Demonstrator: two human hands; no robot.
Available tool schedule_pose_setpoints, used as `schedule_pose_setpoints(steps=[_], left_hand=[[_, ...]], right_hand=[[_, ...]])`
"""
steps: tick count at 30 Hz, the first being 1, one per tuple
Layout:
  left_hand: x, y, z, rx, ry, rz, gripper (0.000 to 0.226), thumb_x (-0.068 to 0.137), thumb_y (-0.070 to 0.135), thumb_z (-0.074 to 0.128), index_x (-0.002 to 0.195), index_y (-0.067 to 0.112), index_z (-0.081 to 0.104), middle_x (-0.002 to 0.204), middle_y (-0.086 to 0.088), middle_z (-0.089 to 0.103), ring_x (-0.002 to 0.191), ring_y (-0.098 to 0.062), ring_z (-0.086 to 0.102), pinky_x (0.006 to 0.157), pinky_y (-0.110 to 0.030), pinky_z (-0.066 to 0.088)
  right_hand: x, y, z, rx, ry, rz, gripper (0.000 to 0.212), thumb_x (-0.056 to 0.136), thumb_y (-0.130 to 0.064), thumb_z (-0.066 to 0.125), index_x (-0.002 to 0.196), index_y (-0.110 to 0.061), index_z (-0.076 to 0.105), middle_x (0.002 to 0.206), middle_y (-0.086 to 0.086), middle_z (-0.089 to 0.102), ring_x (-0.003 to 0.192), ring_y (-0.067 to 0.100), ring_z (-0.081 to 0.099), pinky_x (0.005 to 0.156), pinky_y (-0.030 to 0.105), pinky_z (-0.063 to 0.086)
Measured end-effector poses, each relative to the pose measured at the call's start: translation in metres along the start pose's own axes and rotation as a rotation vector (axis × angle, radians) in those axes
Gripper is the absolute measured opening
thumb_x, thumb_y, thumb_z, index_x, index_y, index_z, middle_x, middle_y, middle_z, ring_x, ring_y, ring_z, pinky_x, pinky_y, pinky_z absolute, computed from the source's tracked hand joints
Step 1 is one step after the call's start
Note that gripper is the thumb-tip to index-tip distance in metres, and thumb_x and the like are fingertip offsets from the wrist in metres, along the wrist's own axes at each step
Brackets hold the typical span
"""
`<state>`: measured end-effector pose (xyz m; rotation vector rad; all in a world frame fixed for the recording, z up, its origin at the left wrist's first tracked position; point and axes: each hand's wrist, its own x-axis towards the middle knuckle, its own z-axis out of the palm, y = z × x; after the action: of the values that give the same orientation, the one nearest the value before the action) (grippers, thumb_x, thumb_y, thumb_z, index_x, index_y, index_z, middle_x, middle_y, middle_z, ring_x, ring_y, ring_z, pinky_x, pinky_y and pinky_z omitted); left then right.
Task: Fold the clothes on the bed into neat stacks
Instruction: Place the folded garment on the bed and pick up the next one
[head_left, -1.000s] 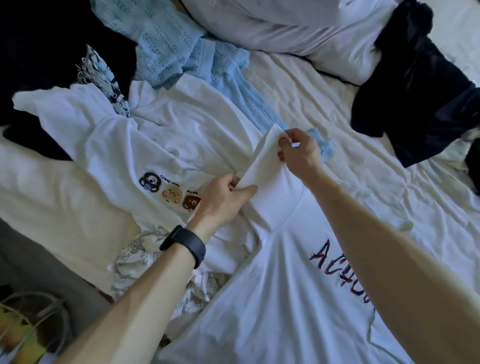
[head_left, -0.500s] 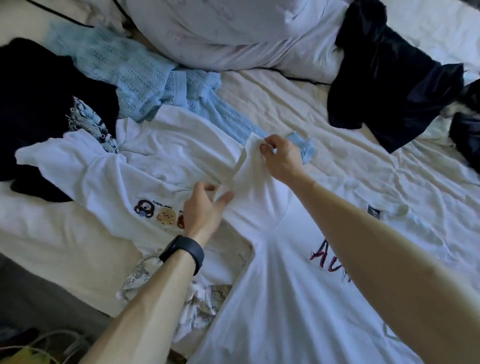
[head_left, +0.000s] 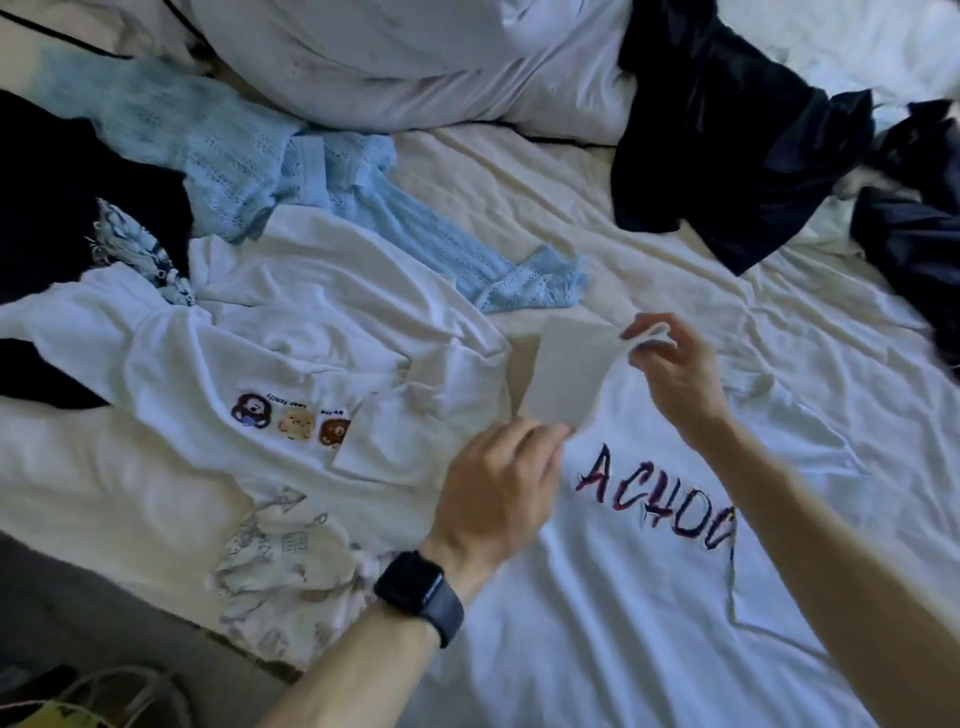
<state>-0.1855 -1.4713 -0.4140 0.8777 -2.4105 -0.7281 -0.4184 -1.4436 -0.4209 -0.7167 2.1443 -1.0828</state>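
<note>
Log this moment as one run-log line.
step: folding ACHOO T-shirt | left grip: holds sleeve near end | right grip: pinches sleeve hem, raised | bear-print T-shirt: unfolded, alongside

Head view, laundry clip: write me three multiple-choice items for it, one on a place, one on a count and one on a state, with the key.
1. Where does the light blue knit top lie relative to the bear-print shirt?
A. Beyond it, toward the pillow
B. Folded on a neat stack
C. On the floor

2. How many bear faces are printed on that shirt?
A. Two
B. Three
C. Five

3. The sleeve of the ACHOO shirt is:
A. Flat on the bed, untouched
B. Held up by both hands
C. Tucked under the shirt

Key:
1 A: the blue knit spreads on the far side, up to the pillow.
2 B: three faces sit in a row.
3 B: the left hand grips its lower corner, and the right hand pinches its hem.
</note>
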Motion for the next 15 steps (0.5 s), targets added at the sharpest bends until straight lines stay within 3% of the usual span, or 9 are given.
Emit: schedule_pose_setpoints(steps=[1,3,5,7,9,11,13,15], left_hand=[[-0.011,0.018,0.014,0.023,-0.138,0.081,0.016,0.089,0.017,0.064,0.102,0.020,0.071,0.087,0.003,0.066,0.077,-0.022,0.062,0.069,-0.033,0.053],[-0.036,0.042,0.041,0.151,-0.487,0.185,0.019,0.081,0.026,0.071,0.100,0.027,0.070,0.089,0.008,0.065,0.080,-0.017,0.061,0.068,-0.029,0.050],[-0.054,0.049,0.057,0.268,-0.717,0.209,0.023,0.076,0.039,0.073,0.098,0.031,0.070,0.096,0.009,0.066,0.090,-0.014,0.062,0.075,-0.027,0.047],[-0.058,0.041,0.062,0.258,-0.615,0.134,0.026,0.074,0.043,0.075,0.097,0.031,0.072,0.104,0.007,0.068,0.095,-0.015,0.064,0.078,-0.027,0.052],[-0.049,0.026,0.061,0.199,-0.437,-0.071,0.037,0.074,0.033,0.077,0.108,0.021,0.070,0.117,-0.003,0.064,0.103,-0.024,0.062,0.081,-0.035,0.054],[-0.039,0.013,0.059,0.257,-0.390,-0.251,0.051,0.073,0.029,0.079,0.119,0.014,0.063,0.124,-0.008,0.058,0.108,-0.029,0.057,0.082,-0.040,0.052],[-0.034,0.001,0.055,0.299,-0.460,-0.375,0.063,0.075,0.033,0.077,0.130,0.015,0.054,0.126,-0.008,0.054,0.110,-0.029,0.054,0.085,-0.040,0.049],[-0.031,-0.012,0.052,0.319,-0.536,-0.428,0.058,0.082,0.034,0.071,0.134,0.018,0.050,0.124,-0.004,0.054,0.111,-0.028,0.052,0.091,-0.037,0.045]], right_hand=[[-0.010,0.020,-0.019,-0.087,-0.008,0.038,0.048,0.082,0.005,0.056,0.077,-0.041,0.069,0.089,-0.015,0.071,0.071,0.005,0.064,0.067,0.022,0.048],[-0.021,0.058,-0.047,-0.375,-0.136,0.156,0.061,0.085,0.010,0.051,0.080,-0.047,0.070,0.098,0.000,0.076,0.063,0.009,0.059,0.060,0.022,0.043],[-0.027,0.091,-0.062,-0.658,-0.327,0.256,0.055,0.092,0.007,0.047,0.109,-0.038,0.075,0.122,0.008,0.072,0.061,0.006,0.055,0.057,0.021,0.039],[-0.025,0.106,-0.064,-0.632,-0.303,0.264,0.045,0.097,-0.003,0.050,0.129,-0.029,0.068,0.134,0.004,0.066,0.079,0.011,0.064,0.070,0.018,0.041],[-0.015,0.104,-0.052,-0.480,-0.201,0.227,0.036,0.099,-0.023,0.060,0.135,-0.023,0.062,0.133,0.001,0.067,0.105,0.016,0.065,0.086,0.024,0.043],[0.001,0.094,-0.033,-0.375,-0.194,0.218,0.049,0.098,-0.047,0.061,0.136,-0.016,0.058,0.125,0.000,0.066,0.112,0.019,0.062,0.095,0.033,0.047],[0.018,0.081,-0.013,-0.377,-0.248,0.224,0.055,0.093,-0.068,0.054,0.110,-0.017,0.064,0.100,-0.004,0.065,0.093,0.019,0.062,0.084,0.036,0.049],[0.036,0.069,0.005,-0.416,-0.298,0.260,0.053,0.093,-0.069,0.052,0.077,-0.019,0.055,0.076,-0.003,0.058,0.074,0.019,0.057,0.065,0.032,0.039]])
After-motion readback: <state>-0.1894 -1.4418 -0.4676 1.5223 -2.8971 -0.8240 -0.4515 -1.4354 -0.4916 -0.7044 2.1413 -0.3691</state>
